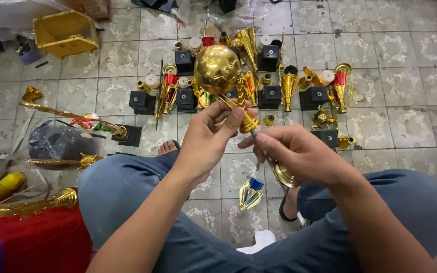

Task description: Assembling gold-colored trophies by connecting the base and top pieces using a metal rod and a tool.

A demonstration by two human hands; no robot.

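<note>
While our left hand [206,136] grips the stem under the gold ball [217,69], we keep it steady and the rod [259,144] straight; our right hand [299,151] pinches the rod above a gold cup [285,174]. Ball is shiny, ball-patterned, held above our knees, black bases [270,96] beyond.

The trophy top [217,70] is a gold ball with a football panel pattern, glossy and reflective. It sits on a slim gold stem [238,112] that flares into a small collar. A thin metal rod [260,146] runs down from the collar to a round gold cup piece [285,174]. The assembly is tilted, ball uppermost, above the tiled floor [410,101].
</note>
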